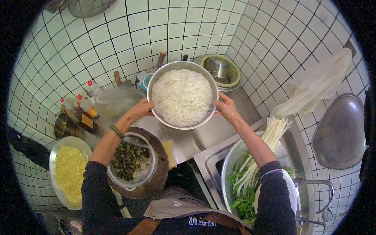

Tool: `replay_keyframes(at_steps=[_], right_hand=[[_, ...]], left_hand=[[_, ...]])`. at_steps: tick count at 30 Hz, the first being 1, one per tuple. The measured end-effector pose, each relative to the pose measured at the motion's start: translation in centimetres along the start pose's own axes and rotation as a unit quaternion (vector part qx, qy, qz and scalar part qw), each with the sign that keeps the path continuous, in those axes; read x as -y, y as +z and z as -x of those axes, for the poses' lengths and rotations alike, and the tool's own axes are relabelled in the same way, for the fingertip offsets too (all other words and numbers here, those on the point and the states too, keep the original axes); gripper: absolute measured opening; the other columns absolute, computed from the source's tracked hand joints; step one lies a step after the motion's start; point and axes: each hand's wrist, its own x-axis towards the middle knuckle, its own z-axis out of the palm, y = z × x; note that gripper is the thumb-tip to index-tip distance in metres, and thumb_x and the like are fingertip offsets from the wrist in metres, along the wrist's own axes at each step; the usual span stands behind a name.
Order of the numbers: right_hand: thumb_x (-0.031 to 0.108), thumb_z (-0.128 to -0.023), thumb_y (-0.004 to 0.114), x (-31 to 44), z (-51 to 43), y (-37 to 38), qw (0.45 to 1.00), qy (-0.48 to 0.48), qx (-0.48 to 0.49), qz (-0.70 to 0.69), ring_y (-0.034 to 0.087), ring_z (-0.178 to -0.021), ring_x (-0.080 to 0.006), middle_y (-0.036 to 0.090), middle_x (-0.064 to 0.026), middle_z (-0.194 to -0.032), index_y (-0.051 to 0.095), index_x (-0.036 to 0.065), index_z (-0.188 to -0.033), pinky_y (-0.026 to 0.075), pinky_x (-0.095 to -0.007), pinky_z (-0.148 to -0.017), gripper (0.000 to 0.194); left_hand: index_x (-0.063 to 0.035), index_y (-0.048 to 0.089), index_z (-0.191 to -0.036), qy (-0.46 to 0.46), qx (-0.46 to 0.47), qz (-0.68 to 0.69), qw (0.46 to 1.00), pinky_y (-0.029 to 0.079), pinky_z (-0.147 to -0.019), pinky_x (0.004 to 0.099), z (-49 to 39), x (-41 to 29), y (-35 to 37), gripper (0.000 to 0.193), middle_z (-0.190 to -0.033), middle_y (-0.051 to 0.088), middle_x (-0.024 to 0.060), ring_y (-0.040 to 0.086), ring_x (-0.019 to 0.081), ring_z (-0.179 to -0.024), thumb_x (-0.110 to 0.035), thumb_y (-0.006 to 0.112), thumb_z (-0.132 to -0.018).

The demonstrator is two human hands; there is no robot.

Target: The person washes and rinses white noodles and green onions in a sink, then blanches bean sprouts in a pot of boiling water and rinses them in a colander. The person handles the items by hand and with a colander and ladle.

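Both hands hold a round stainless steel bowl (pixel 216 86) out in front of me, above the steel worktop. It is filled with white thin noodles (pixel 182 95), which look like rice vermicelli. My left hand (pixel 141 108) grips the left rim, thumb on top and fingers under the side. At the right rim my right hand (pixel 226 107) has the same kind of grip. Below my left forearm, a clear plastic tub (pixel 131 187) of chopped dark greens and pale pieces stands on a round wooden chopping board (pixel 161 176). Whether the bowl touches the worktop cannot be seen.
To the left are an oval tray (pixel 53 164) of yellow shreds and several bottles (pixel 87 105). Under my right arm, a large basin (pixel 227 164) of leafy greens sits at the sink, near a faucet (pixel 318 181). Green strainers (pixel 235 70) are stacked in the back corner.
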Motion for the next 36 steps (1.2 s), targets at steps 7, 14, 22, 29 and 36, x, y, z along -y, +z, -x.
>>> replay_keyframes(at_steps=[7,14,22,29,36], right_hand=[[0.005,-0.081,0.057,-3.6,-6.5,2.1,0.996,0.061,0.056,-0.027,0.067,-0.081,-0.0253,0.063,-0.0144,-0.106,0.044,0.008,-0.134,0.061,-0.0392,-0.063,0.054],[0.012,-0.084,0.060,-5.0,-8.4,1.2,0.996,0.045,0.071,-0.006,0.065,-0.074,-0.0202,0.063,-0.0110,-0.098,0.046,0.010,-0.133,0.060,-0.0358,-0.061,0.052],[0.021,-0.083,0.063,-5.3,-6.0,3.5,0.999,0.037,-0.011,-0.010,0.065,-0.075,-0.0319,0.041,-0.0184,-0.134,0.009,0.009,-0.145,0.058,-0.0400,-0.050,0.083],[0.016,-0.084,0.054,1.5,9.3,-1.6,0.934,-0.170,0.127,0.287,0.064,-0.066,-0.0259,0.066,-0.0180,-0.081,0.036,0.000,-0.135,0.052,-0.0381,-0.056,0.056],[0.013,-0.083,0.055,5.1,37.7,-16.0,0.801,-0.113,-0.345,0.475,0.062,-0.077,-0.0360,0.064,-0.0201,-0.096,0.050,0.011,-0.126,0.050,-0.0442,-0.069,0.044]], left_hand=[[-0.0006,0.039,-0.131,-0.089,-0.051,0.044,0.994,0.052,-0.087,0.0451,-2.3,5.5,-4.1,0.047,-0.119,0.057,0.0155,0.059,0.0286,-0.104,-0.015,0.050,-0.088],[0.0013,0.034,-0.133,-0.079,-0.063,0.080,0.992,0.050,-0.090,0.0444,-2.6,6.6,-4.7,0.052,-0.128,0.048,0.0164,0.055,0.0290,-0.110,-0.020,0.053,-0.089],[0.0004,0.035,-0.136,-0.029,-0.033,0.134,0.990,0.042,-0.097,0.0394,-0.9,7.6,-4.9,0.063,-0.137,0.040,0.0156,0.044,0.0258,-0.122,-0.038,0.056,-0.090],[0.0000,0.046,-0.120,-0.284,-0.074,-0.178,0.939,0.044,-0.086,0.0381,1.5,6.2,-11.6,0.053,-0.110,0.051,0.0139,0.052,0.0243,-0.099,-0.042,0.057,-0.089],[0.0012,0.044,-0.125,0.291,-0.188,-0.712,0.611,0.038,-0.096,0.0431,4.2,-3.7,2.1,0.054,-0.133,0.040,0.0234,0.044,0.0376,-0.115,-0.019,0.068,-0.082]])
